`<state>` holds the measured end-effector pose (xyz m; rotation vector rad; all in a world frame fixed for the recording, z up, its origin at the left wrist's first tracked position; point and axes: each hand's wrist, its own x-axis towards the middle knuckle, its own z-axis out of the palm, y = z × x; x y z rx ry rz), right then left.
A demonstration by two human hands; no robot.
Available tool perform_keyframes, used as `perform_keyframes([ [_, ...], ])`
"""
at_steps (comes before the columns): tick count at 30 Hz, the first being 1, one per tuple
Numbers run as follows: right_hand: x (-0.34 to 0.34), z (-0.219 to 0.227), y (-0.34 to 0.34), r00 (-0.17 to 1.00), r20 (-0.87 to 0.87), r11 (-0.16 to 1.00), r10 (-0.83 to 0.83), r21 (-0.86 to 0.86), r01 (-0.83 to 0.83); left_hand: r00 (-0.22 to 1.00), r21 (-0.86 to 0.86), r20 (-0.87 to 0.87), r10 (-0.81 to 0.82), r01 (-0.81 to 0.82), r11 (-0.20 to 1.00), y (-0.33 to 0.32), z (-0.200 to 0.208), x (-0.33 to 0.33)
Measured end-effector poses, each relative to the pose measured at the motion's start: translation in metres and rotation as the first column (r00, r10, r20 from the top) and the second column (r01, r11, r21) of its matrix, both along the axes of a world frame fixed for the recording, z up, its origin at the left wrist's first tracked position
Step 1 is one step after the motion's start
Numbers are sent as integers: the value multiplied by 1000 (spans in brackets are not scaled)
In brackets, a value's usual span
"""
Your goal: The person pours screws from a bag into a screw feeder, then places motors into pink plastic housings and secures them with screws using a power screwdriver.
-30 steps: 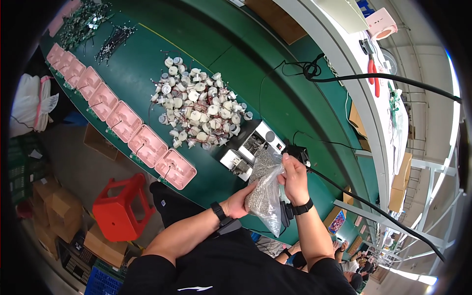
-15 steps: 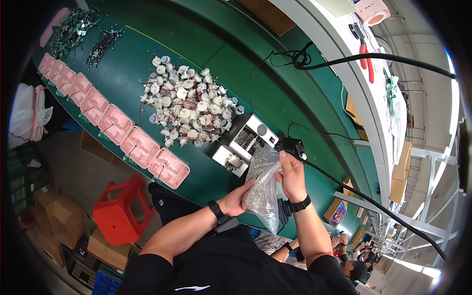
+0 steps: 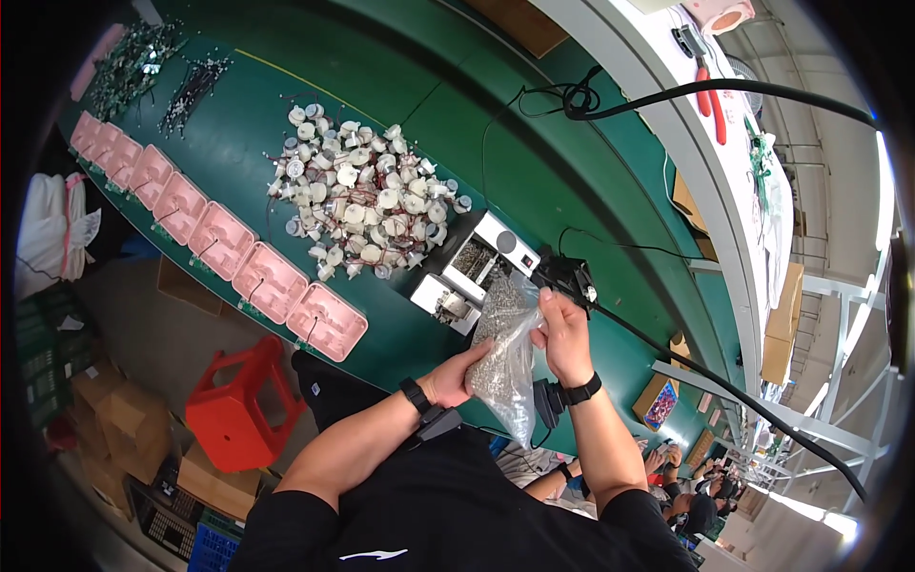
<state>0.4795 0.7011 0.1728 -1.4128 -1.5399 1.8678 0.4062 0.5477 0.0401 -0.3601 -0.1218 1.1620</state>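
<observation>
- Your left hand [image 3: 456, 379] cups the side of a clear plastic bag [image 3: 505, 357], fingers wrapped partly behind it, the thumb in front.
- Your right hand [image 3: 565, 334] pinches the bag's upper edge between thumb and fingers.
- The bag holds many small grey metal pieces [image 3: 494, 370], too fine to identify singly; its lower corner hangs slack and nearly clear of them.
- It slants in front of you, its upper end over the near side of a white-and-black benchtop machine [image 3: 457, 279]; you cannot tell from here whether they touch.
- The machine's open trough [image 3: 467, 285] contains similar small metal pieces.
- To your left, pink plastic housings [image 3: 334, 310] line the edge of the green table [image 3: 405, 334], with dark wires inside the nearer ones.
- To your right, a cardboard box [image 3: 648, 389] holds small coloured pieces.
- Compared with a second ago, your grips are alike, but more of the trough shows past the bag, and the housings lie slightly farther left in your view.
</observation>
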Motion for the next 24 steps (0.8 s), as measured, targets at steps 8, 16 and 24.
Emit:
perform_keyframes([
  [8,32,13,-18,955,240,963,172,163,-214,841,92,-536,-76,148,985,4,-10,-25],
  [16,50,17,-38,959,245,866,146,437,-243,577,168,-816,39,171,971,14,-4,-49],
  [24,68,18,-96,944,297,763,142,575,-295,-224,246,-911,346,378,892,5,25,-98],
])
